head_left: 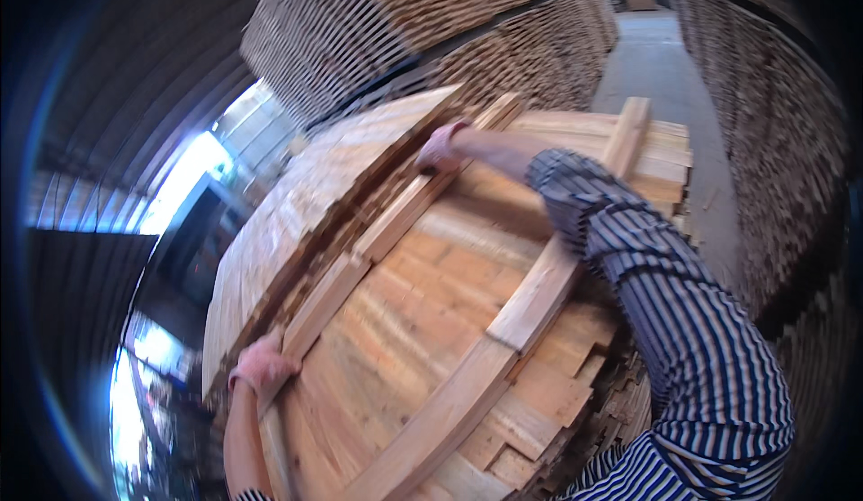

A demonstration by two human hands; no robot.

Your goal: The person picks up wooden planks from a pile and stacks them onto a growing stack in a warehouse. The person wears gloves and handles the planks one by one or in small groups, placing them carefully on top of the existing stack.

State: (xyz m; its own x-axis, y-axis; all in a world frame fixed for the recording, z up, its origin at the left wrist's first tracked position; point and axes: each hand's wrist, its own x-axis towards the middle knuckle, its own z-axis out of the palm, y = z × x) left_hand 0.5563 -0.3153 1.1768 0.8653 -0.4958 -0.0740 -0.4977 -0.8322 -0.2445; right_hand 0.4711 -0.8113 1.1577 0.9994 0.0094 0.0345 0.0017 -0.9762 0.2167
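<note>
Tall stacks of sawn boards (431,24) fill the background ahead of both your hands, with a second wall of stacked timber (773,123) off to the right of your right arm. A concrete aisle (647,60) runs between them, well beyond your reach.

Directly under your hands: a wide pile of boards (422,312), flat layer on top, pale and orange-toned planks side by side. A raised layer of boards (315,195) sits just left of both hands, its edge running alongside the strip you hold.

Two long wooden strips lie across the pile. The one you have hold of (369,249) runs from your left hand up to your right hand, touching the raised layer's edge. The other strip (530,294) lies to the right of it, passing under your right forearm, apart from both hands.

Your right hand (440,148) is at the far end of the held strip, fingers curled down onto it, gripping. Striped sleeve (683,321) pushed up the forearm.

Your left hand (262,366) is at the near end of the same strip, closed around it at the pile's near edge. Both hands wear light gloves, as far as the blur lets me tell.
</note>
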